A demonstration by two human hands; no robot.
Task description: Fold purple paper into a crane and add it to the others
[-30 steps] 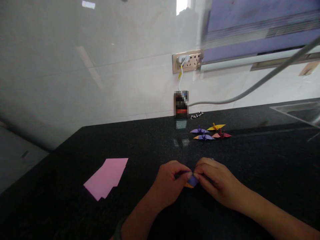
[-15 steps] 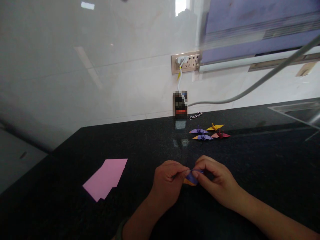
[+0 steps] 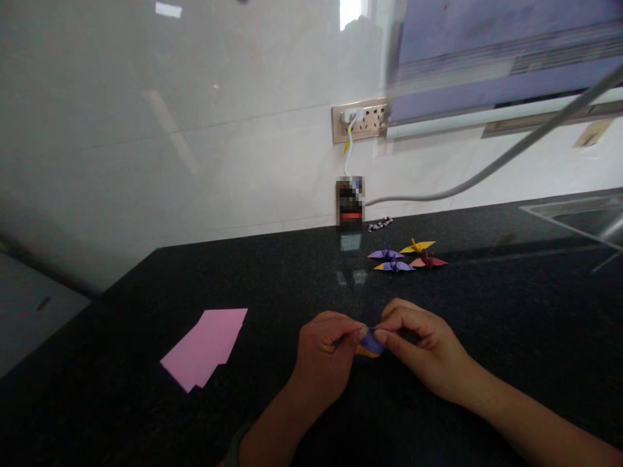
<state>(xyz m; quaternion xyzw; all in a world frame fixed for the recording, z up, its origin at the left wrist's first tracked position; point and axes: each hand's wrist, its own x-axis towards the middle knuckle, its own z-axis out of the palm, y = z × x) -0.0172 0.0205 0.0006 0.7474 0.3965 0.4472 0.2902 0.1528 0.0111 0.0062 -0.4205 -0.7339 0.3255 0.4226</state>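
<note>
A small folded piece of purple and orange origami paper [image 3: 372, 344] is pinched between both hands, low over the black counter. My left hand [image 3: 327, 353] grips its left side between thumb and forefinger. On the right side, my right hand [image 3: 423, 347] holds it with thumb and curled forefinger. The fingertips cover the paper's upper edge, so its full shape is hidden. Beyond the hands stand several folded paper cranes: a purple and orange crane [image 3: 395, 266], a purple crane [image 3: 385, 253], a yellow crane [image 3: 417, 246] and a red crane [image 3: 429, 261].
Pink paper sheets [image 3: 207, 347] lie fanned out at the left on the black counter [image 3: 272, 279]. A pixelated object [image 3: 350, 202] leans against the wall below a socket panel [image 3: 359, 121]. Beside it lies a black-and-white strand [image 3: 380, 224]. A grey hose [image 3: 467, 188] crosses at the right.
My right hand has risen slightly, and a little more of the purple paper shows between the fingertips. Both hands keep their pinch. The view has shifted slightly.
</note>
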